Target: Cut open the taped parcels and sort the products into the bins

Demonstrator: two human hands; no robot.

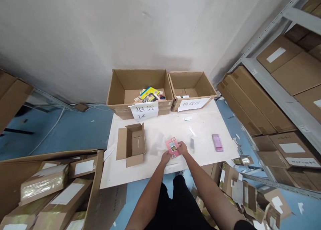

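Both hands, left hand (166, 156), right hand (182, 148), gripped pink package (172, 147) near table (130, 173) front edge, fingers partly hidden, small open carton (131, 144) left, blurred pink item (217, 143) right, unreadable.

A plain whitish wall (100, 29) fills the view from 10 to 1 o'clock, evenly lit, with a grey shade low at 1 o'clock. The floor (75, 133) is blue; loose cables (57, 119) run along the wall's foot at 9 o'clock. A white surface (205, 123) lies at the centre. Grey metal shelving (276, 89) climbs from 4 to 2 o'clock, packed with closed brown cartons (250, 99). Torn cardboard scraps (240, 189) litter the floor at 4 o'clock.
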